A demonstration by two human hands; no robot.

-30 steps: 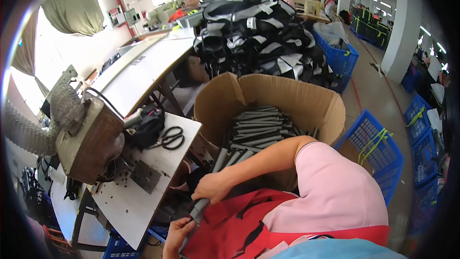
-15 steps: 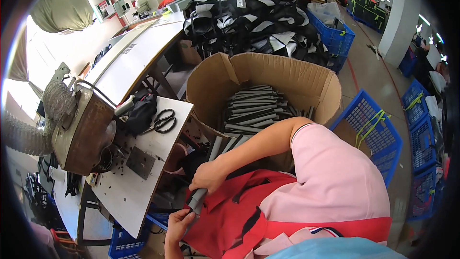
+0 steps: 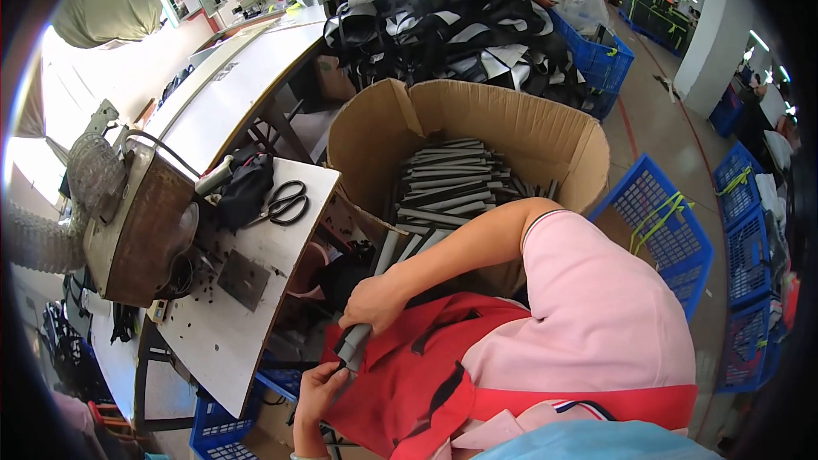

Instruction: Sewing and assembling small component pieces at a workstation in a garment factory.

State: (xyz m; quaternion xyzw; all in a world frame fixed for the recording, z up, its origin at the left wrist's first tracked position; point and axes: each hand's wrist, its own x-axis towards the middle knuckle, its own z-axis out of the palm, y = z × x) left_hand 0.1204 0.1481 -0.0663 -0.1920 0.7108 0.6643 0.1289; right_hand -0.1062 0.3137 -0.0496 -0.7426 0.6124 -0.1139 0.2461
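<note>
Over my red apron (image 3: 426, 362), a short bundle of grey tubes (image 3: 355, 341) with black ends slants between my two hands. My right hand (image 3: 375, 302) is wrapped round its upper part. The fingers of my left hand (image 3: 319, 385) pinch the black lower end. More grey tubes (image 3: 388, 253) lean just beyond my right hand, partly hidden by my forearm. Many grey and black tubes (image 3: 452, 172) lie piled inside a large cardboard box (image 3: 503, 106) in front of me.
To the left, a white table (image 3: 213, 345) bears black-handled scissors (image 3: 288, 203), a dark metal plate (image 3: 244, 279) and a rusty metal machine (image 3: 141, 221) with a flexible duct. Black bundled goods (image 3: 443, 21) are heaped behind the box. A blue crate (image 3: 660, 221) stands at the right.
My left hand has shifted slightly up along the tubes' lower end. My right hand keeps its grip. The whole view has tilted a little.
</note>
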